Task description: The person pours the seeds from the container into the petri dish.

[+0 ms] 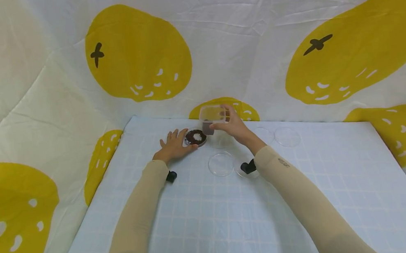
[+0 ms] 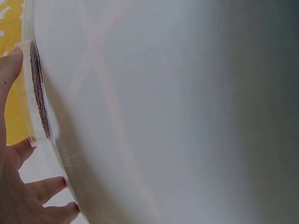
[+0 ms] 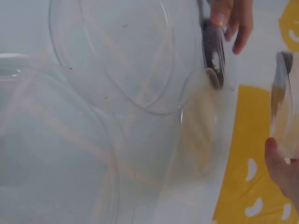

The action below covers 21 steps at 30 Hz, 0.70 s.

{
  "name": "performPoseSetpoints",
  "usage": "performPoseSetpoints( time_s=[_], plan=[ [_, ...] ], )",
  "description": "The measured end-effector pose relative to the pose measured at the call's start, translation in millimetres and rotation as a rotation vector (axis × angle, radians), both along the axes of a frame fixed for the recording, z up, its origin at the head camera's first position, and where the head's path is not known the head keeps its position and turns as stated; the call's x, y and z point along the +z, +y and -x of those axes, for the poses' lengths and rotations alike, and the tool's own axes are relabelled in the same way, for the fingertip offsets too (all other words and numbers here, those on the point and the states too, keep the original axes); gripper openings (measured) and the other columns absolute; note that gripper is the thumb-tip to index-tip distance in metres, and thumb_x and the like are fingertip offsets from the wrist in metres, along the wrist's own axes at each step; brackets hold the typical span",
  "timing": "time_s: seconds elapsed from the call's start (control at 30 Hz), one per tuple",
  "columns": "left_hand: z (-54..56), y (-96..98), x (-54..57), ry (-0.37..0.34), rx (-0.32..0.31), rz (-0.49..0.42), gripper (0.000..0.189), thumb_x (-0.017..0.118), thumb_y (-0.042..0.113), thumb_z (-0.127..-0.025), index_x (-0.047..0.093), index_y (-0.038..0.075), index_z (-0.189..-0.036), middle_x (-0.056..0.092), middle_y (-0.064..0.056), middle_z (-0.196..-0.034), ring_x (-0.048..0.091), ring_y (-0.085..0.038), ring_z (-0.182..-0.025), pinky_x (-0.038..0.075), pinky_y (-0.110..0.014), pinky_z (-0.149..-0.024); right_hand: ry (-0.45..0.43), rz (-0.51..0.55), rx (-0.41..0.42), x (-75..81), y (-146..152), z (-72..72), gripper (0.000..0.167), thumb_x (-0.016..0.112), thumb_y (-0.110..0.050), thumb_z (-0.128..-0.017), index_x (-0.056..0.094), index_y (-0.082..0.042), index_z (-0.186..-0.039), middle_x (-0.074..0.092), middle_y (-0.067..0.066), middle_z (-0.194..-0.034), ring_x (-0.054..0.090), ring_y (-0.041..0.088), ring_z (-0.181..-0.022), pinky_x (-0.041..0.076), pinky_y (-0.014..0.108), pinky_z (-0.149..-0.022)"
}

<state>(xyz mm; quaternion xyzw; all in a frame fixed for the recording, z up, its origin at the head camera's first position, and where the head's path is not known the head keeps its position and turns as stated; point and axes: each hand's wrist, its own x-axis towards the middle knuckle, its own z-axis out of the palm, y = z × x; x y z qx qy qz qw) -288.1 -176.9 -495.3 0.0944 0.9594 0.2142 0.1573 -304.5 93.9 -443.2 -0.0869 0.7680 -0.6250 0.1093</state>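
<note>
My left hand (image 1: 174, 146) holds a petri dish (image 1: 195, 137) on the table, thumb and index finger at opposite sides of its rim. The dish holds dark, grainy, soil-like material with a white patch in the middle. In the left wrist view the dark layer shows through the clear wall of the petri dish (image 2: 39, 93). My right hand (image 1: 238, 127) grips a clear plastic box (image 1: 212, 112), tilted and raised just right of that dish. Dark material (image 1: 208, 128) is gathered in the box's lower left corner. The right wrist view catches only part of this box (image 3: 281, 105).
Below the box lies a pale yellowish dish (image 1: 221, 140). Nearer me is a clear dish (image 1: 221, 164), with another clear dish (image 1: 246, 173) partly under the right wrist. Further right is a clear dish (image 1: 287, 137) beside a similar one. A fruit-patterned cloth wall (image 1: 240, 56) stands behind.
</note>
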Motion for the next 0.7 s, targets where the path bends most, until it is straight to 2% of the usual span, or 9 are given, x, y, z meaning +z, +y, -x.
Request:
performPoseSetpoints(
  time_s=[0.17,0.43,0.57,0.7],
  plan=[
    [-0.1,-0.7,-0.9,-0.001,0.0,-0.008,0.097,0.052,0.076,-0.088,0.013,0.026,-0.162,0.004,-0.02,-0.165,-0.003,-0.047,-0.149,-0.005,-0.074,-0.108,-0.032,0.057,0.035,-0.4,4.7,-5.2,0.095,0.085,-0.027,-0.082,0.025,-0.023,-0.156,0.033,0.013,-0.154,0.034,0.033,-0.138,0.033,0.052,-0.111],
    [-1.0,-0.1,0.7,-0.001,0.001,-0.021,0.096,0.053,0.074,-0.089,0.014,0.026,-0.162,0.004,-0.02,-0.165,-0.003,-0.047,-0.149,-0.005,-0.074,-0.108,-0.078,0.161,0.042,-0.3,7.5,-9.1,0.089,0.082,-0.018,-0.086,0.026,-0.025,-0.155,0.034,0.015,-0.153,0.04,0.03,-0.133,0.036,0.048,-0.11],
    [-0.6,-0.1,0.4,-0.004,-0.001,-0.019,0.096,0.052,0.075,-0.088,0.013,0.026,-0.162,0.003,-0.02,-0.165,-0.004,-0.046,-0.149,-0.006,-0.074,-0.108,-0.058,0.183,0.057,-2.2,11.8,-10.8,0.089,0.08,-0.014,-0.087,0.024,-0.022,-0.156,0.032,0.017,-0.155,0.035,0.029,-0.139,0.033,0.048,-0.113],
    [-0.1,-0.7,-0.7,-0.006,-0.001,-0.015,0.097,0.051,0.076,-0.088,0.013,0.027,-0.162,0.003,-0.019,-0.166,-0.004,-0.045,-0.149,-0.006,-0.073,-0.109,-0.019,0.155,0.061,-1.5,18.1,-16.5,0.088,0.08,-0.013,-0.087,0.025,-0.021,-0.156,0.032,0.017,-0.155,0.031,0.028,-0.143,0.03,0.05,-0.114]
  ],
)
